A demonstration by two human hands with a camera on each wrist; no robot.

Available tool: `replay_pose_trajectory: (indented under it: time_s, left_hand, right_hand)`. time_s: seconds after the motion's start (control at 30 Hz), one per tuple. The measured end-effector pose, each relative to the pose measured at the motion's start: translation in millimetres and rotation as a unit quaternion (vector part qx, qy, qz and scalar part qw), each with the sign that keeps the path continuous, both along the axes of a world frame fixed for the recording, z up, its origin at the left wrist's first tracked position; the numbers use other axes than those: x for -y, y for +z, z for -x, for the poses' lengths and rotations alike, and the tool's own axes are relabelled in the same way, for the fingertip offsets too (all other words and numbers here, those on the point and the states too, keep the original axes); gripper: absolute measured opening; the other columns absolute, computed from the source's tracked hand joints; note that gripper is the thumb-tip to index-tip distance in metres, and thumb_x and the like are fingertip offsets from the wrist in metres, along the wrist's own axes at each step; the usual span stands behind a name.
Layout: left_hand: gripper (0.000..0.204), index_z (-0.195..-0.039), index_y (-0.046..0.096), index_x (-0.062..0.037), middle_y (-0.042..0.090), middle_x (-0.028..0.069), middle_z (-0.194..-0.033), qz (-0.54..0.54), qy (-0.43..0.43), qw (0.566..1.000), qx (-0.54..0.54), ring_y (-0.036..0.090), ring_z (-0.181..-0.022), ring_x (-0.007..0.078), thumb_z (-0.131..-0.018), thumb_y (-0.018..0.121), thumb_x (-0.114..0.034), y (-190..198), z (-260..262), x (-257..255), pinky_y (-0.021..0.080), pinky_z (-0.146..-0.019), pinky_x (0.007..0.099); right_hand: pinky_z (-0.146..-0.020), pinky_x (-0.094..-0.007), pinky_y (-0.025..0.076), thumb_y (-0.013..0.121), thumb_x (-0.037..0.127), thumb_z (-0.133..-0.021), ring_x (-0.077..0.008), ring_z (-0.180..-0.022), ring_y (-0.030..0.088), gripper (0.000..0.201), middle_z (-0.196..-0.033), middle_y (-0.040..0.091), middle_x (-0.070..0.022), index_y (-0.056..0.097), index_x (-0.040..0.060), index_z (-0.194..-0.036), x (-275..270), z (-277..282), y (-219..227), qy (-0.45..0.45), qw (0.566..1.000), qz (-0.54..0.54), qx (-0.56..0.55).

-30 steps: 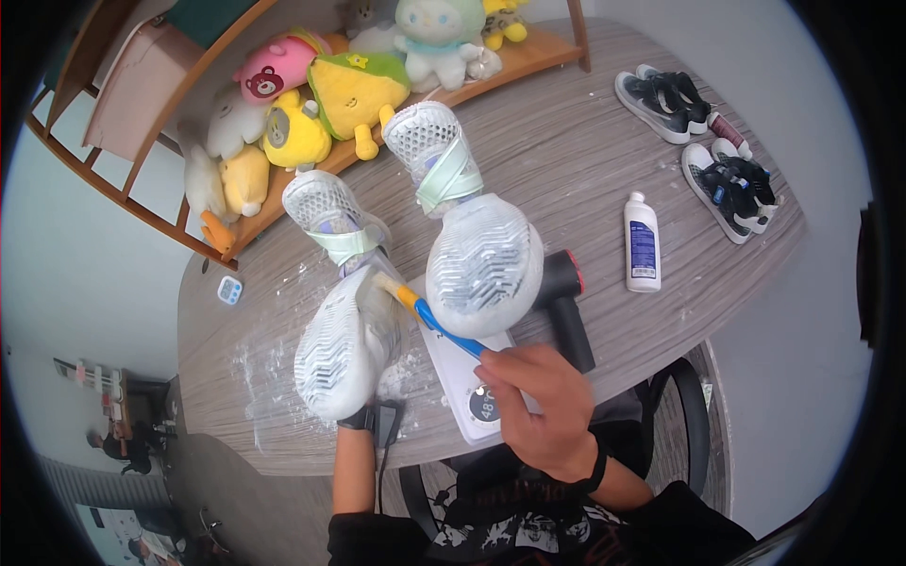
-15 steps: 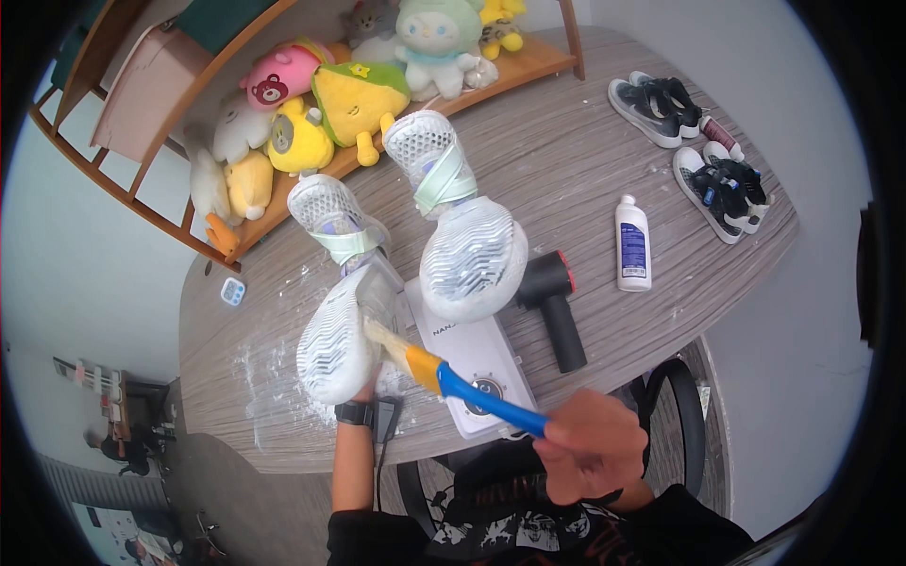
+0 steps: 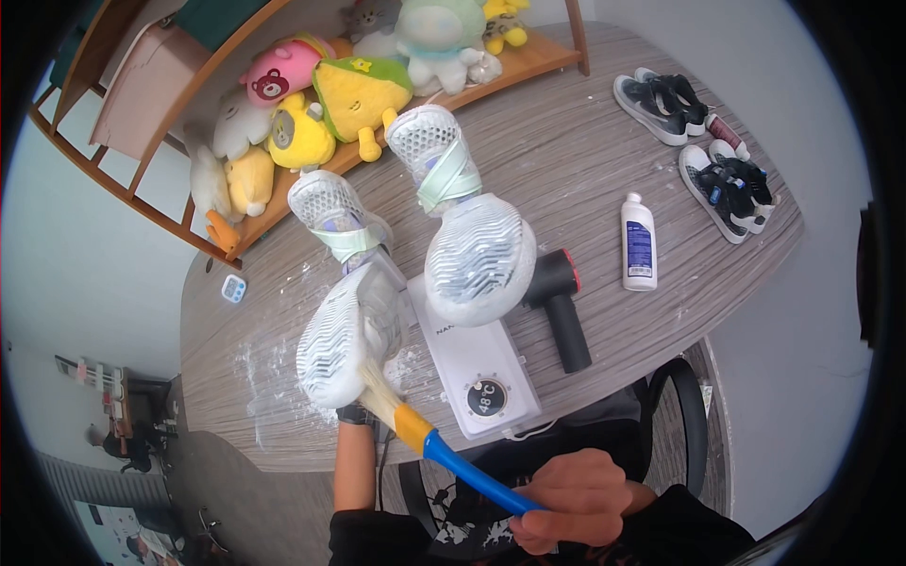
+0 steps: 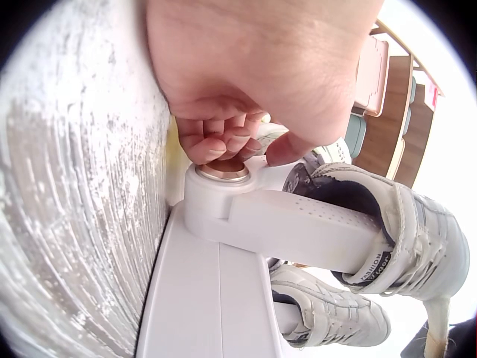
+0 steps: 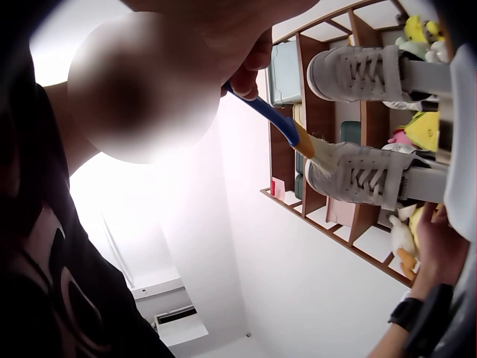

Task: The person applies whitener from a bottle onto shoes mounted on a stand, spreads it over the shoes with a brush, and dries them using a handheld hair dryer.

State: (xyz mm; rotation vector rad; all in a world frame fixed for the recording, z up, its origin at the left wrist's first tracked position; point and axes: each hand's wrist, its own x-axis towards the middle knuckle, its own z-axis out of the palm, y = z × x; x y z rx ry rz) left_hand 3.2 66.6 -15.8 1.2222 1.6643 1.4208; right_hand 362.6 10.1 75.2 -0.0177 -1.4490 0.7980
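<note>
My right hand (image 3: pixel 580 500) grips the blue handle of a paintbrush (image 3: pixel 477 476), held out in front of my body. Its pale bristles (image 3: pixel 379 393) lie against the edge of the near-left white sneaker (image 3: pixel 328 335), close to the toe. That sneaker hangs on an arm of a white shoe dryer (image 3: pixel 484 373), sole facing me. Another sneaker (image 3: pixel 479 259) is propped beside it on the dryer. Down behind the left sneaker, mostly hidden in the head view, my left hand (image 4: pixel 257 74) holds the dryer, fingers curled at its copper-coloured cap (image 4: pixel 223 171).
Two more white sneakers with green straps stand behind, one of them (image 3: pixel 425 146) beside plush toys (image 3: pixel 359 94) on a shelf. A black hair dryer (image 3: pixel 566 325) lies right of the shoe dryer, then a white bottle (image 3: pixel 639 245). Dark shoes (image 3: pixel 722 193) sit far right.
My right hand has drawn back toward my body. The brush tip has slid along the left sneaker's edge from higher up down toward the toe. My left hand stays low behind the sneaker.
</note>
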Motion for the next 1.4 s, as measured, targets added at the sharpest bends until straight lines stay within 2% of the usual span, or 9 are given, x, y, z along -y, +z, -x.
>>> replay_pose_trajectory:
  time_s: [0.17, 0.27, 0.43, 0.77, 0.87, 0.93, 1.0, 1.07, 1.4]
  left_hand:
    - [0.032, -0.130, 0.061, -0.0022, 0.069, 0.0103, -0.116, 0.002, -0.002, 1.000, 0.003, 0.063, -0.107, 0.0158, -0.104, 0.051, -0.020, -2.4, 0.5, 1.0, 0.050, -0.095, 0.0315]
    - [0.032, -0.130, 0.061, -0.0023, 0.069, 0.0103, -0.115, 0.003, -0.003, 1.000, 0.004, 0.064, -0.106, 0.0158, -0.104, 0.051, -0.020, -3.8, 0.6, 1.4, 0.050, -0.094, 0.0315]
    - [0.032, -0.130, 0.061, -0.0024, 0.069, 0.0102, -0.115, 0.006, -0.004, 1.000, 0.007, 0.064, -0.106, 0.0159, -0.104, 0.051, -0.020, -6.4, 0.6, 1.5, 0.050, -0.094, 0.0316]
    - [0.032, -0.130, 0.061, -0.0026, 0.069, 0.0101, -0.113, 0.011, -0.008, 1.000, 0.010, 0.064, -0.104, 0.0159, -0.104, 0.051, -0.020, -10.0, 0.1, 0.1, 0.050, -0.093, 0.0316]
    - [0.032, -0.130, 0.061, -0.0027, 0.069, 0.0101, -0.113, 0.013, -0.011, 1.000, 0.010, 0.064, -0.104, 0.0159, -0.104, 0.051, -0.020, -11.1, 0.3, -0.5, 0.050, -0.093, 0.0316]
    - [0.032, -0.130, 0.061, -0.0027, 0.069, 0.0101, -0.113, 0.014, -0.012, 1.000, 0.012, 0.064, -0.104, 0.0159, -0.104, 0.051, -0.020, -12.8, -0.1, -0.3, 0.050, -0.092, 0.0316]
    - [0.032, -0.130, 0.061, -0.0028, 0.069, 0.0101, -0.113, 0.014, -0.013, 1.000, 0.014, 0.064, -0.104, 0.0160, -0.104, 0.051, -0.020, -15.4, -1.2, -0.1, 0.050, -0.092, 0.0316]
    - [0.032, -0.130, 0.061, -0.0028, 0.069, 0.0101, -0.112, 0.015, -0.014, 1.000, 0.016, 0.064, -0.103, 0.0160, -0.104, 0.051, -0.020, -16.5, -2.0, -0.4, 0.050, -0.092, 0.0316]
    - [0.032, -0.130, 0.061, -0.0031, 0.069, 0.0100, -0.111, 0.024, -0.020, 0.999, 0.020, 0.064, -0.102, 0.0160, -0.105, 0.050, -0.020, -22.7, -2.0, -1.9, 0.051, -0.091, 0.0316]
  right_hand:
    - [-0.044, -0.0256, 0.056, 0.080, 0.007, -0.083, -0.0182, -0.050, 0.069, 0.021, -0.072, 0.073, -0.0103, 0.067, 0.0014, -0.098, 5.3, 4.9, 4.8, 0.022, 0.999, 0.016, -0.031]
    - [-0.038, -0.0251, 0.046, 0.075, 0.003, -0.087, -0.0174, -0.048, 0.060, 0.020, -0.071, 0.068, -0.0144, 0.064, -0.0061, -0.101, -0.6, 11.8, 11.6, 0.031, 0.996, -0.038, -0.070]
    - [-0.049, -0.0277, 0.059, 0.082, 0.006, -0.081, -0.0198, -0.052, 0.071, 0.023, -0.070, 0.072, -0.0107, 0.067, 0.0004, -0.098, 12.6, 3.8, 2.1, 0.039, 0.998, 0.035, -0.032]
    - [-0.054, -0.0287, 0.061, 0.082, 0.002, -0.079, -0.0222, -0.055, 0.073, 0.022, -0.070, 0.072, -0.0119, 0.067, -0.0006, -0.095, 7.0, 2.4, -3.1, 0.094, 0.994, 0.031, -0.037]
    - [-0.051, -0.0304, 0.059, 0.084, 0.004, -0.078, -0.0225, -0.053, 0.071, 0.024, -0.068, 0.070, -0.0109, 0.064, 0.0006, -0.091, 9.6, 6.6, -1.4, 0.079, 0.990, 0.077, -0.091]
    - [-0.049, -0.0323, 0.055, 0.083, 0.005, -0.078, -0.0223, -0.052, 0.068, 0.025, -0.067, 0.068, -0.0091, 0.061, 0.0018, -0.089, 2.7, 14.7, 0.9, -0.073, 0.976, 0.115, -0.171]
    - [-0.047, -0.0276, 0.052, 0.078, -0.003, -0.073, -0.0186, -0.054, 0.066, 0.030, -0.072, 0.069, -0.0092, 0.073, -0.0016, -0.103, -16.2, -0.9, -10.5, -0.063, 0.985, 0.083, -0.135]
    - [-0.046, -0.0288, 0.050, 0.076, -0.003, -0.073, -0.0185, -0.052, 0.062, 0.030, -0.070, 0.067, -0.0072, 0.073, -0.0007, -0.103, -28.0, -8.8, -8.5, -0.044, 0.993, 0.080, 0.074]
    - [-0.052, -0.0321, 0.048, 0.079, -0.007, -0.077, -0.0228, -0.064, 0.062, 0.045, -0.083, 0.067, -0.0081, 0.069, 0.0045, -0.120, -52.0, 40.9, -32.6, -0.135, 0.974, 0.045, 0.175]
